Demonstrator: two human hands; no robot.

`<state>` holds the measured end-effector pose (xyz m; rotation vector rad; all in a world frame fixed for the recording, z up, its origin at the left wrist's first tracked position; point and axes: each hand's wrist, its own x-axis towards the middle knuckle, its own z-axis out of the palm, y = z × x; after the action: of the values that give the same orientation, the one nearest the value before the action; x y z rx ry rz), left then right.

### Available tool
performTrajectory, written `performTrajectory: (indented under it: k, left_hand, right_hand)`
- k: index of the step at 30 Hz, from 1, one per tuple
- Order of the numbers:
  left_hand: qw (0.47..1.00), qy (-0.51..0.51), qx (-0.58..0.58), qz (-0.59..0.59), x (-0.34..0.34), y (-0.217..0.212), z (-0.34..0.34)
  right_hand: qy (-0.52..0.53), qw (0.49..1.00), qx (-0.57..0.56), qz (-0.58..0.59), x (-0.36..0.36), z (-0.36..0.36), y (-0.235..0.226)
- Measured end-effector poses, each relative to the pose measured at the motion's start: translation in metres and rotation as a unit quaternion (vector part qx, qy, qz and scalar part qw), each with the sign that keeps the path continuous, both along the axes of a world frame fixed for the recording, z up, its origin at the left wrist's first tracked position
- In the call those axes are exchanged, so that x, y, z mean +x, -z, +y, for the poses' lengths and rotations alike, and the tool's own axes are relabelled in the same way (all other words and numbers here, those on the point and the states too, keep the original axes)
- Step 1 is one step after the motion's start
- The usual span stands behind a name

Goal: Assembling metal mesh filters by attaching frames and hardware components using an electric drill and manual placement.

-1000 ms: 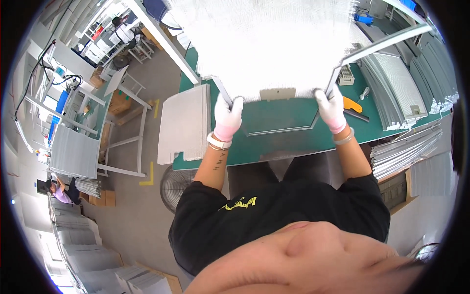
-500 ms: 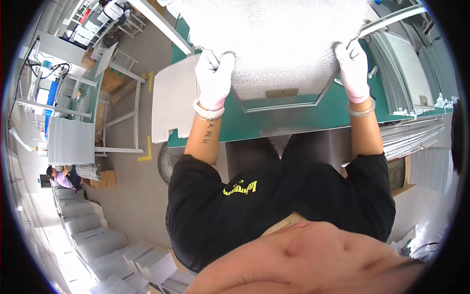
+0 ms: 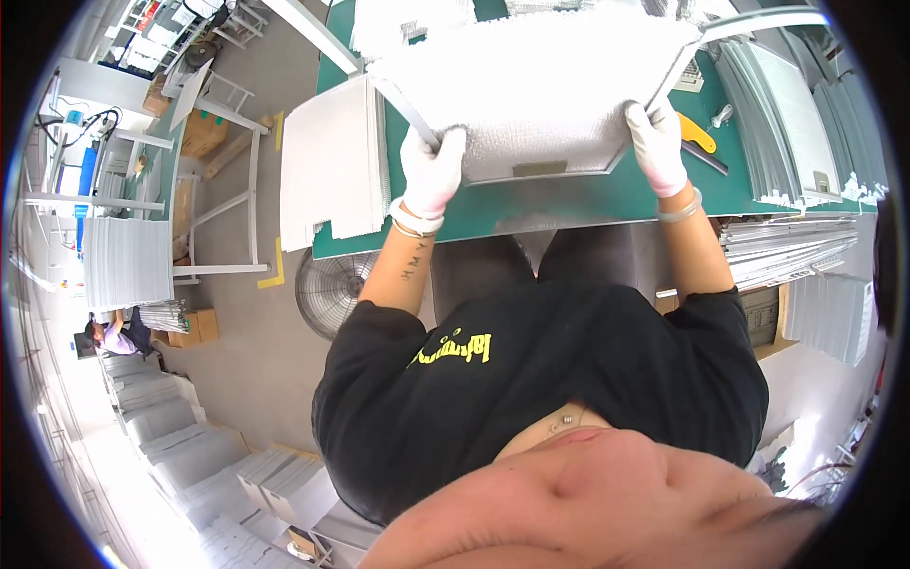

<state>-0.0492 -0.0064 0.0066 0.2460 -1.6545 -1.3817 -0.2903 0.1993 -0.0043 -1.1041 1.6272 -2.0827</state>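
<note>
White, quilted-looking filter mesh fills a large flat rectangular panel with a thin grey metal frame [image 3: 540, 95], which is held above the green work surface [image 3: 569, 204], its near edge just over the surface and its far side tilted up and away. By its look it is light for its size and fairly stiff at the frame, while the mesh field probably dents under pressure, so the frame edges are the sensible places to grip. The thin rim may be sharp, and the white gloves suit that. A small grey tab sits at the middle of the near edge

The left hand [image 3: 432, 171], gloved in white, is closed around the panel's near-left corner, fingers wrapped over the frame. The right hand [image 3: 656, 147], also gloved, clamps the near-right corner the same way. Both forearms reach forward and up from the black-sleeved torso, wrists slightly bent back

Just left of the surface a stack of similar white panels [image 3: 332, 171] rests on a stand. To the right lie an orange-handled cutter [image 3: 698, 133] and rows of grey metal frames [image 3: 787, 104]
</note>
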Motion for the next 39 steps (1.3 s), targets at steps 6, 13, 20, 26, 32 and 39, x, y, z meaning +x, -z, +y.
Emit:
performTrajectory:
  k: [6, 13, 20, 26, 32, 39]
  left_hand:
    - [0.994, 0.089, -0.005, -0.056, 0.009, -0.056, -0.004]
    - [0.946, -0.231, -0.072, -0.215, -0.011, 0.073, 0.055]
    - [0.937, -0.261, -0.101, -0.209, -0.002, 0.093, 0.045]
    - [0.998, -0.053, 0.041, 0.01, 0.013, -0.064, 0.011]
    - [0.993, -0.055, -0.031, 0.099, 0.006, -0.087, 0.009]
    - [0.916, 0.329, -0.082, 0.213, 0.02, -0.077, 0.015]
  right_hand:
    - [-0.086, 0.996, 0.011, 0.01, 0.004, 0.0, -0.07]
    - [0.164, 0.958, 0.16, 0.171, 0.053, 0.001, 0.055]
    - [0.194, 0.956, 0.179, 0.131, 0.06, 0.004, 0.06]
    - [0.03, 0.997, 0.059, 0.05, -0.011, 0.015, -0.059]
    - [0.085, 0.991, 0.009, 0.101, -0.027, 0.026, -0.088]
    - [-0.118, 0.961, -0.172, 0.183, 0.039, 0.047, -0.099]
